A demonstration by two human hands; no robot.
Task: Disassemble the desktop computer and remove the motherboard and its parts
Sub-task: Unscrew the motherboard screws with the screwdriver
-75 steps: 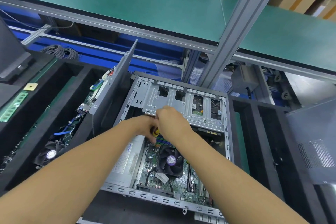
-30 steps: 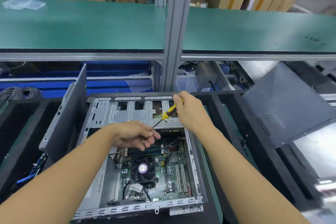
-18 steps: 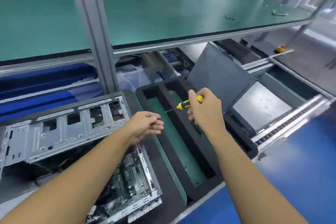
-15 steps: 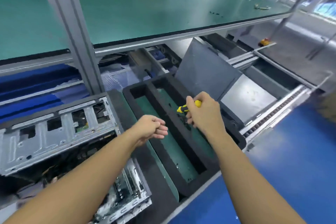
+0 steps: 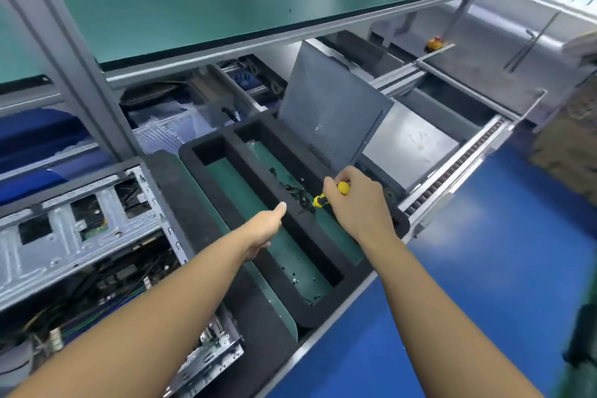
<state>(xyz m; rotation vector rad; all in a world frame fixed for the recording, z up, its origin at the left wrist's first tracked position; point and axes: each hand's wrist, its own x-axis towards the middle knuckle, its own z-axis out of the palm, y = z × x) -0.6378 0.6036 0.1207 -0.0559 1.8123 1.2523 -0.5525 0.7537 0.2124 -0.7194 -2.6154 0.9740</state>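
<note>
Screw drop-off, I judge: left hand [image 5: 263,231] hangs open over the foam tray [image 5: 189,152], right hand [image 5: 358,208] grips the screwdriver [image 5: 343,188]; next needs the computer case [image 5: 74,242] at eight o'clock.

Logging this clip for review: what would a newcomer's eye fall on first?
The right hand grips a yellow-and-black screwdriver above small dark screws in the black foam tray, centre frame; the left hand reaches beside it. A grey side panel leans behind the tray; the opened computer case lies lower left.
</note>
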